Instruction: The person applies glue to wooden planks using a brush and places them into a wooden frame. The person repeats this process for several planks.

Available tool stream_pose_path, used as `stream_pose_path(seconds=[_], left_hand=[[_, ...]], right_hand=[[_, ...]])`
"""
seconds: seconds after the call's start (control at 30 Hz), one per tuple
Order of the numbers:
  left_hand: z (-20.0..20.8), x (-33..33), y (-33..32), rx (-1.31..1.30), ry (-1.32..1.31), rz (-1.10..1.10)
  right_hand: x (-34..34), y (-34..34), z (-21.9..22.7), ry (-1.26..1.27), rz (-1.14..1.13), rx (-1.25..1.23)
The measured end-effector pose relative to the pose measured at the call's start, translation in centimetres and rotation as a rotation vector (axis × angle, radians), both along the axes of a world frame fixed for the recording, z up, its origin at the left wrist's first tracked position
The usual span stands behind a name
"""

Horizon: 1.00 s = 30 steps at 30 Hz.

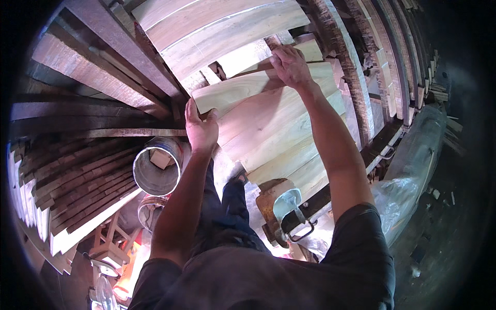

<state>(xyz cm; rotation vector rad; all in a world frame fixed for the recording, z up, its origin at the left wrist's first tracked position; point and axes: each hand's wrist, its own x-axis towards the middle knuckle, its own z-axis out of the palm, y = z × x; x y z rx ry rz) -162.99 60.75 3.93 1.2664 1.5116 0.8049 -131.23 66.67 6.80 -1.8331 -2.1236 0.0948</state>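
Observation:
Several pale wooden boards (279, 119) lie side by side in front of me, forming a panel. My left hand (201, 129) is closed on the left end of the farthest board (232, 89), its thumb on the near side and its fingers beyond. At that board's far edge, toward the right, my right hand (292, 67) grips with curled fingers. Part of its grasp is hidden under the palm. A shadow from my right arm falls across the wood. Beyond my hands lies a second group of joined pale boards (222, 31).
Dark timbers (103, 57) lean at the left, above stacked planks (82, 181). A round bucket (157, 168) holds a wood block. A pale blue container (287, 202) stands near my body. Long beams (351, 67) and a plastic-wrapped bundle (413, 170) run along the right.

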Motion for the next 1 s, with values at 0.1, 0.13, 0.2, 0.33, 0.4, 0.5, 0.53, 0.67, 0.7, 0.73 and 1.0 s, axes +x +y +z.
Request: stream_pose_path(seconds=[0.1,0.13,0.2,0.33,0.4,0.5,0.53,0.67,0.7,0.73,1.0], left_hand=[[1.0,-0.2,-1.6,0.059,0.218,-0.068],[2.2,-0.1,-1.7,0.080,0.166,-0.096],[2.0,0.2,-2.5,0.112,0.182,-0.050],[2.2,-0.9,-0.1,-0.157,0.019,-0.142],[2.4,-1.0,0.3,0.003,0.145,-0.098],[0.8,-1.3,0.5,0.077,0.223,-0.170],[0.9,-1.5,0.6,0.089,0.248,-0.185],[2.6,-1.8,0.0,0.202,0.355,-0.230],[4.4,-1.5,-0.4,0.185,0.387,-0.165],[4.2,-1.7,-0.9,0.181,0.300,-0.139],[7.8,-5.2,-5.8,0.538,-0.045,-0.131]], right_hand=[[-0.2,-1.5,0.6,0.021,-0.030,-0.144],[-0.3,-1.8,0.6,0.019,-0.036,-0.130],[-0.3,-2.0,0.2,0.007,-0.043,-0.092],[0.7,-2.7,0.3,0.026,-0.092,-0.008],[4.1,-4.1,-0.2,-0.030,-0.246,0.052],[11.2,-8.1,-3.0,-0.251,-0.556,0.008],[11.5,-8.3,-2.6,-0.197,-0.556,-0.054],[10.9,-7.9,-0.6,0.179,-0.750,-0.129],[11.2,-8.6,0.2,0.383,-0.756,-0.087],[11.3,-9.5,0.8,0.586,-0.758,-0.042],[8.4,-16.7,7.3,1.535,-1.095,0.233]])
